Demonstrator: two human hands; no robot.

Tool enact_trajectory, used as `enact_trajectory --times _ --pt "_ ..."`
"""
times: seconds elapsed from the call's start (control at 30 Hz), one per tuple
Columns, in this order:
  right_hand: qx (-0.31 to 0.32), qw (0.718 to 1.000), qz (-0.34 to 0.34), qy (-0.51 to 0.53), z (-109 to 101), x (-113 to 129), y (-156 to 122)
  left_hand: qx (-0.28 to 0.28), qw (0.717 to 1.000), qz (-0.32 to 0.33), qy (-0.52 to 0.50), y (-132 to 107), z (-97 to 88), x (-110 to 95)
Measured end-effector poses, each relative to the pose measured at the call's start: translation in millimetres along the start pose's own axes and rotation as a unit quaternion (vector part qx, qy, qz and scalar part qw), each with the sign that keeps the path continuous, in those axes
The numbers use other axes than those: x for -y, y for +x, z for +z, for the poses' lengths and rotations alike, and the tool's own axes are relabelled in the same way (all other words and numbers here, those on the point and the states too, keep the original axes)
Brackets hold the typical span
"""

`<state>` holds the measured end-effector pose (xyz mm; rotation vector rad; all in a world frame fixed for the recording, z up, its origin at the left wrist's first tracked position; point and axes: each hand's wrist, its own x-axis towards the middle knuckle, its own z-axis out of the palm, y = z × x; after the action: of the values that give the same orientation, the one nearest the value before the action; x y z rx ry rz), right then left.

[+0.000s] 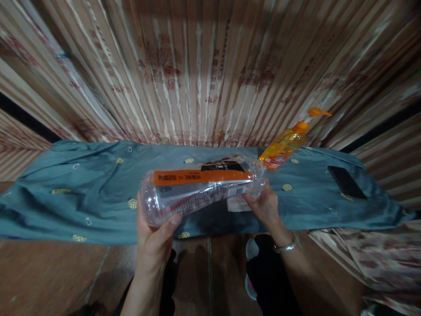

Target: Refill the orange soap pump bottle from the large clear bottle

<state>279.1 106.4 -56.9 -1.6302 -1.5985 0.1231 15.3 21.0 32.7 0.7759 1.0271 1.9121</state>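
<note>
A large clear plastic bottle [194, 193] with an orange and grey label lies sideways in the air between my hands, above a cloth-covered surface. My left hand [156, 239] grips its wider end, thumb across the near side. At the narrower end, my right hand [265, 204] is wrapped round the bottle from below, its fingers partly hidden. Just behind that end stands a yellow pump bottle [284, 147] with an orange pump head. Under the clear bottle, near my right hand, a pale flat item [238, 204] shows in part; I cannot make out what it is.
The narrow surface is draped with a teal patterned cloth [98, 188]. A black phone [347, 182] lies toward its right end. Behind rises a pleated beige curtain [204, 87]. Tiled floor [49, 272] and my shoes [251, 250] are below, with bunched fabric [358, 254] at lower right.
</note>
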Motion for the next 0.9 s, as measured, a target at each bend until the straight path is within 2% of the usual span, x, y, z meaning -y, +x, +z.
enact_trajectory --times 0.9 --pt "0.015 1.0 0.004 -0.01 -2.0 2.0 1.1 0.006 1.0 0.003 0.006 1.8 -1.6 3.3"
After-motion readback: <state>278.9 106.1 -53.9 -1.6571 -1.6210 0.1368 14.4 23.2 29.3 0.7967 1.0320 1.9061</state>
